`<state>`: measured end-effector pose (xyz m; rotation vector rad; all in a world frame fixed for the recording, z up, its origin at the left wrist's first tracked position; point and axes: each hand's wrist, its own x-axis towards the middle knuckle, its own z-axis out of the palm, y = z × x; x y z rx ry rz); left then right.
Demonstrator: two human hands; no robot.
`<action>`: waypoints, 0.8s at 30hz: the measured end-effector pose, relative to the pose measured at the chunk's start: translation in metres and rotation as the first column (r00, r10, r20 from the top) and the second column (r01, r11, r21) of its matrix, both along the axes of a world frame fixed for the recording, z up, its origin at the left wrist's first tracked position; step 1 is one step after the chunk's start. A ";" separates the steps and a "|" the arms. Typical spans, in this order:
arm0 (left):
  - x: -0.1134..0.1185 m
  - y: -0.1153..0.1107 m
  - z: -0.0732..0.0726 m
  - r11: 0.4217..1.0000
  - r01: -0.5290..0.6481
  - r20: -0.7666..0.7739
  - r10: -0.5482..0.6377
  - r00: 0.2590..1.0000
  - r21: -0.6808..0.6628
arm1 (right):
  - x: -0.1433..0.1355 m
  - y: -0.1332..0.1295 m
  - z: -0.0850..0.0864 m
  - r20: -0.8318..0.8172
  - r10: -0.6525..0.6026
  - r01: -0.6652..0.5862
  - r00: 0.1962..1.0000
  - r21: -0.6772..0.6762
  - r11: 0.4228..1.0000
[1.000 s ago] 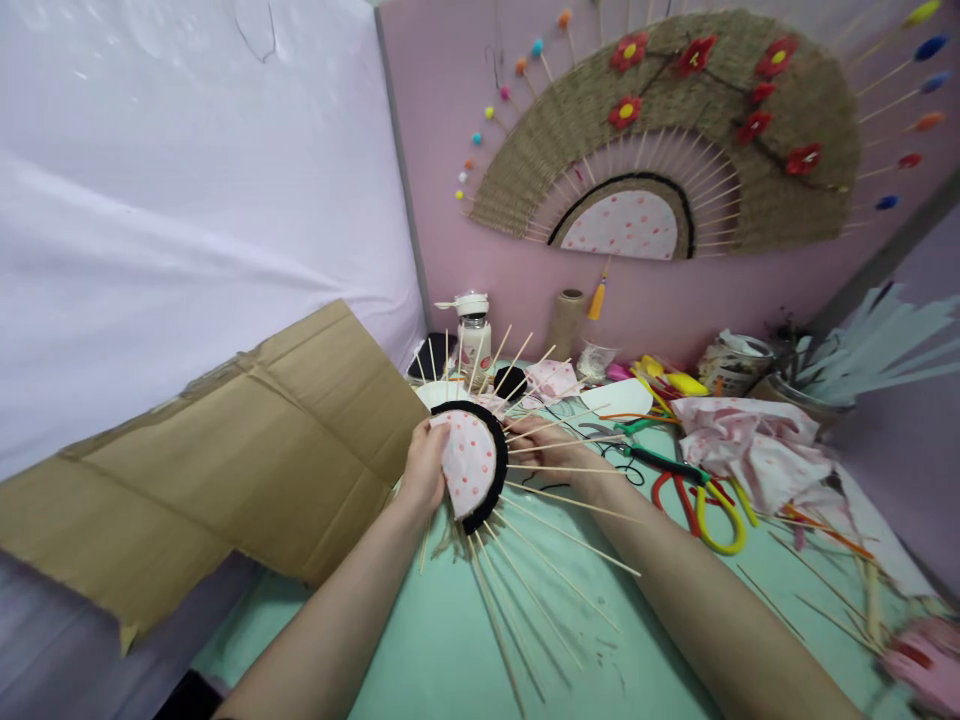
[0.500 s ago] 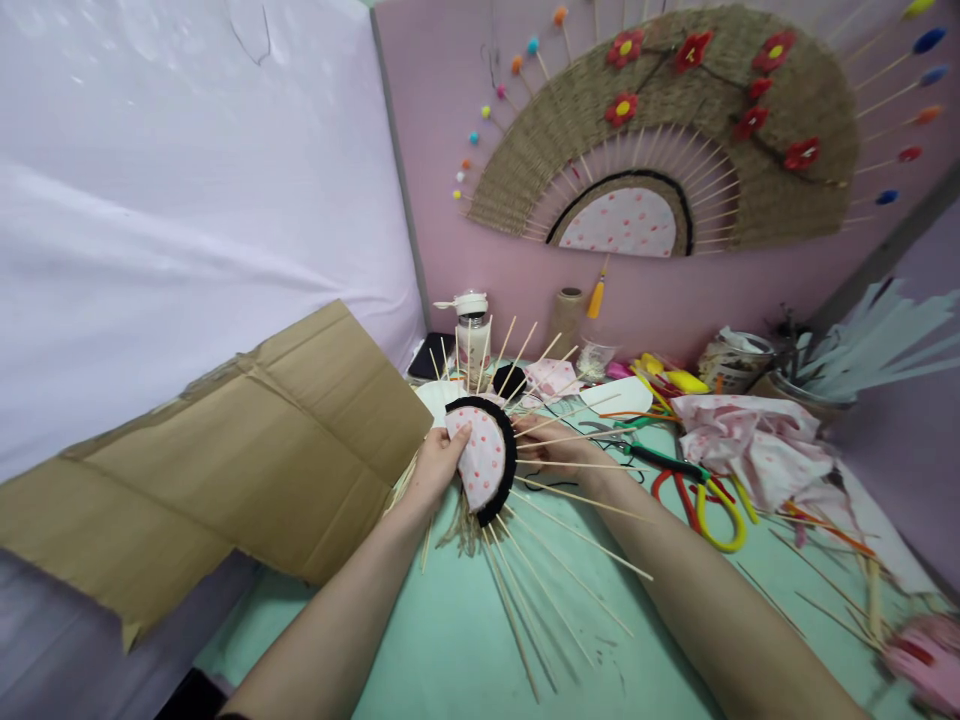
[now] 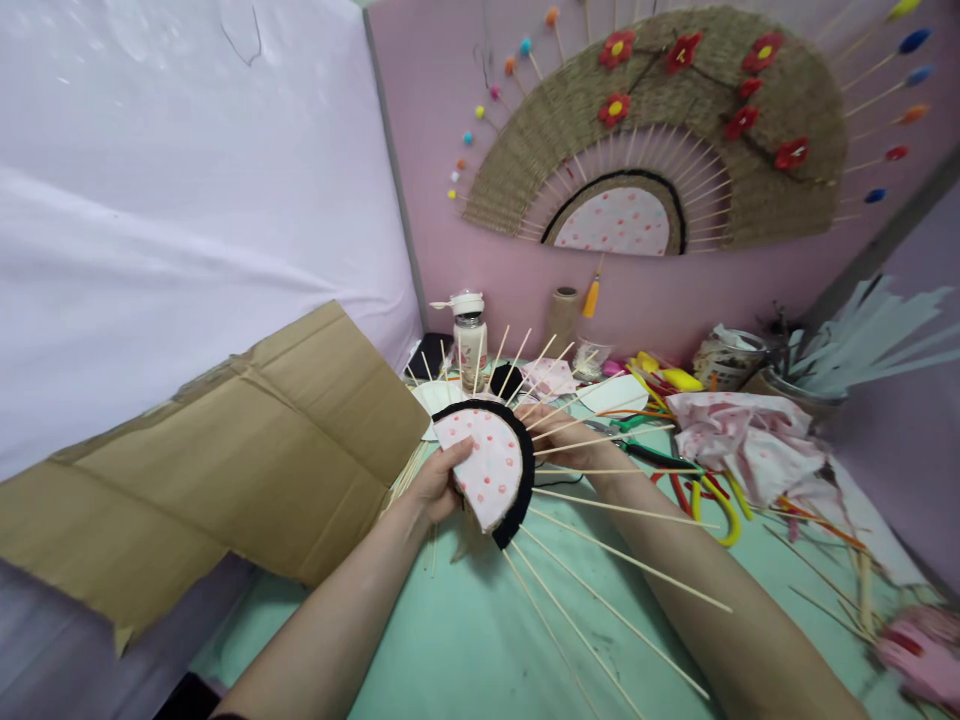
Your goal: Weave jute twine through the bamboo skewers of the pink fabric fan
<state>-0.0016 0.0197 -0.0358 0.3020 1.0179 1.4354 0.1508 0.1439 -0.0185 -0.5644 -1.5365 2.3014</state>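
A half-round fan frame [image 3: 491,460] is held up above the table, tilted. Its centre is white with pink dots, a black band runs round the curve, and thin bamboo sticks [image 3: 630,505] radiate outward. My left hand [image 3: 442,482] is closed on the straight edge, thumb on the dotted face and fingers behind. At the curved edge, my right hand [image 3: 556,437] is closed among the sticks behind the black band; its fingertips are partly hidden. Behind the fan frame lie a white round piece [image 3: 433,398] and a black round item [image 3: 506,380].
Green-handled pliers [image 3: 660,455] and yellow-handled scissors [image 3: 716,515] lie right of my right forearm, near crumpled dotted cloth [image 3: 739,435]. Folded cardboard [image 3: 225,450] leans at left. A bottle [image 3: 469,335] stands at the back. A large decorated fan [image 3: 675,90] hangs on the wall.
The fan frame has come closer and turned slightly, its sticks now reaching further right and down. My left hand moved slightly down with it, and my right hand stays at the curved edge.
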 end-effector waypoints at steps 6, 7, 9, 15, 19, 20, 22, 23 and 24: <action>0.003 -0.002 0.000 1.000 -0.013 -0.103 0.016 0.995 0.028 | 0.006 -0.001 0.013 0.049 -0.075 0.074 0.996 0.019 0.997; 0.004 -0.002 0.001 0.999 -0.024 -0.119 0.029 0.992 0.044 | 0.007 0.001 0.013 0.044 -0.104 0.103 0.994 0.040 0.994; 0.006 -0.002 0.002 0.997 -0.042 -0.139 0.051 0.989 0.072 | 0.010 0.005 0.012 0.031 -0.145 0.143 0.989 0.081 0.986; 0.009 -0.004 0.004 0.994 -0.055 -0.170 0.071 0.983 0.096 | 0.024 0.014 0.013 0.043 -0.067 0.058 0.997 0.181 0.982; 0.008 -0.002 0.003 0.990 -0.081 -0.185 0.101 0.977 0.117 | 0.035 0.022 0.014 0.099 -0.018 -0.007 0.995 0.247 0.969; 0.008 -0.002 0.003 0.988 -0.089 -0.182 0.111 0.977 0.126 | 0.039 0.024 0.015 0.111 -0.021 -0.008 0.994 0.259 0.966; 0.008 -0.002 0.003 0.984 -0.100 -0.172 0.124 0.977 0.145 | 0.046 0.029 0.016 0.124 -0.032 -0.003 0.992 0.273 0.962; 0.009 -0.002 0.002 0.983 -0.101 -0.168 0.127 0.978 0.155 | 0.050 0.030 0.017 0.121 -0.041 0.006 0.992 0.277 0.961; 0.009 -0.002 0.002 0.982 -0.099 -0.167 0.126 0.978 0.162 | 0.054 0.032 0.019 0.115 -0.047 0.013 0.992 0.279 0.960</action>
